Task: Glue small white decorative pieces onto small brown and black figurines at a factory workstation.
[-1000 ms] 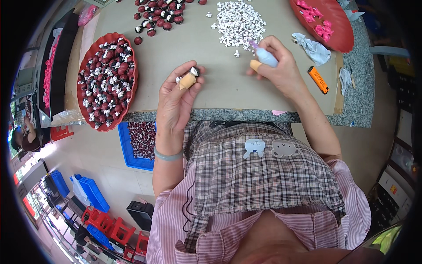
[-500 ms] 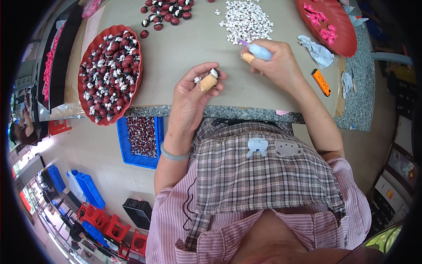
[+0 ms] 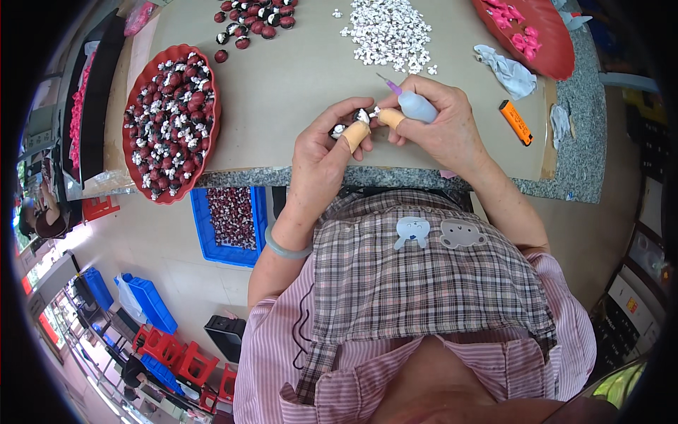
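My left hand (image 3: pixel 318 152) is closed in front of me over the table, with a tan cover on its thumb. Its fingers pinch a small dark ball with a white part (image 3: pixel 361 115), and another black-and-white piece (image 3: pixel 337 131) shows by the fingers. Close beside it, my right hand (image 3: pixel 452 120) holds a pale blue squeeze bottle (image 3: pixel 418 107) with a purple needle tip pointing up and away. Between its thumb and finger, also tan-covered, sits a tiny white piece (image 3: pixel 376 112), near or touching the ball. Beyond lies a pile of white pieces (image 3: pixel 390 32).
A scalloped red tray (image 3: pixel 168 198) of finished-looking balls stands left; loose balls (image 3: pixel 254 21) lie at the back. On the right are a red tray (image 3: pixel 558 60) with pink pieces, a crumpled cloth (image 3: pixel 510 72) and an orange oblong object (image 3: pixel 515 123). A blue crate (image 3: pixel 226 254) sits below the table.
My right hand has come down from beside the white pile to my left hand, now with a white piece at its fingertips. My left hand has shifted slightly right.
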The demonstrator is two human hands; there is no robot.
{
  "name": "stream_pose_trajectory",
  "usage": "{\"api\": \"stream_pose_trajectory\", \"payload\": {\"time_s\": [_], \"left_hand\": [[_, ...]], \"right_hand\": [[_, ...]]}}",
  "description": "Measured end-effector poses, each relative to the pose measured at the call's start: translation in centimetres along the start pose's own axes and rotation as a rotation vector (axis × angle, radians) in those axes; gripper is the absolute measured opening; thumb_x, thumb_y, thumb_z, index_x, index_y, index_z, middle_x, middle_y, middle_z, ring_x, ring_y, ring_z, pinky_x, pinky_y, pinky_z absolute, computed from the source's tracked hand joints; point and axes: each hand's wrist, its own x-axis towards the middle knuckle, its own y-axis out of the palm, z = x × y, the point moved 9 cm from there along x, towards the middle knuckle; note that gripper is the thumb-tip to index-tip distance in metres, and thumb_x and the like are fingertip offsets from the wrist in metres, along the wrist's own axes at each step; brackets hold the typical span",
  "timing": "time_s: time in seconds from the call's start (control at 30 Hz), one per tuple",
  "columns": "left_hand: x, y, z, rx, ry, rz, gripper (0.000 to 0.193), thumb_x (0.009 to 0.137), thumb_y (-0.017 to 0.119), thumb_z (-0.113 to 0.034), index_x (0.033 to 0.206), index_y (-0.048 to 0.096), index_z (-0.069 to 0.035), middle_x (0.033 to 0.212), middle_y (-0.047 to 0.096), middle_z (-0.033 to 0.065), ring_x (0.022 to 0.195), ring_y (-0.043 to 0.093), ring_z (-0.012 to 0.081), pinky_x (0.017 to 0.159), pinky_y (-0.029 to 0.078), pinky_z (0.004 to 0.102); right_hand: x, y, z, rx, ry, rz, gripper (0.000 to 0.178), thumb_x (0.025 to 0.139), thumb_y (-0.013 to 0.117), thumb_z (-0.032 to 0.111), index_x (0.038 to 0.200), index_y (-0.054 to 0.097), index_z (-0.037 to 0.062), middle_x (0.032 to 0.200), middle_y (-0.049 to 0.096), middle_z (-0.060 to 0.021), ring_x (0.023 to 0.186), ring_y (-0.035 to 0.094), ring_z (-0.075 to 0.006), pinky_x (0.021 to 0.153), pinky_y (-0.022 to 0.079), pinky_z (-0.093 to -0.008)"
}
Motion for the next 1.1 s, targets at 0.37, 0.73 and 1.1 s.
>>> {"api": "stream_pose_trajectory", "payload": {"time_s": [0.37,0.73,1.1], "left_hand": [[-0.4,1.0,-2.3,0.519,0.286,-0.101,0.036,0.083,0.048,0.011,0.115,0.061,0.0,0.09,0.061,0.0117,0.069,0.061,0.0159,0.062,0.049,0.027],[-1.2,-4.4,-7.3,0.867,0.407,-0.281,0.038,0.084,0.045,0.011,0.117,0.061,0.0,0.096,0.062,0.0066,0.077,0.06,0.0118,0.065,0.049,0.0225],[-3.5,-14.9,-15.9,1.752,0.54,-0.764,0.028,0.089,0.055,-0.008,0.116,0.063,-0.007,0.123,0.057,0.0136,0.118,0.05,0.0307,0.099,0.037,0.0439]], "right_hand": [[-1.2,0.4,-0.4,-0.188,-0.053,-0.08,0.006,0.081,0.067,0.001,0.085,0.062,0.0017,0.069,0.066,-0.006,0.058,0.064,-0.0107,0.054,0.051,-0.0233],[0.0,-4.0,-0.1,-0.011,-0.049,-0.209,0.022,0.082,0.061,-0.002,0.103,0.066,0.003,0.082,0.066,-0.0045,0.065,0.062,-0.0089,0.057,0.051,-0.0217],[6.5,-7.5,-0.2,-0.281,-0.036,-0.32,0.025,0.083,0.058,0.003,0.107,0.066,0.001,0.089,0.066,-0.0078,0.068,0.061,-0.0109,0.062,0.05,-0.0248]]}}
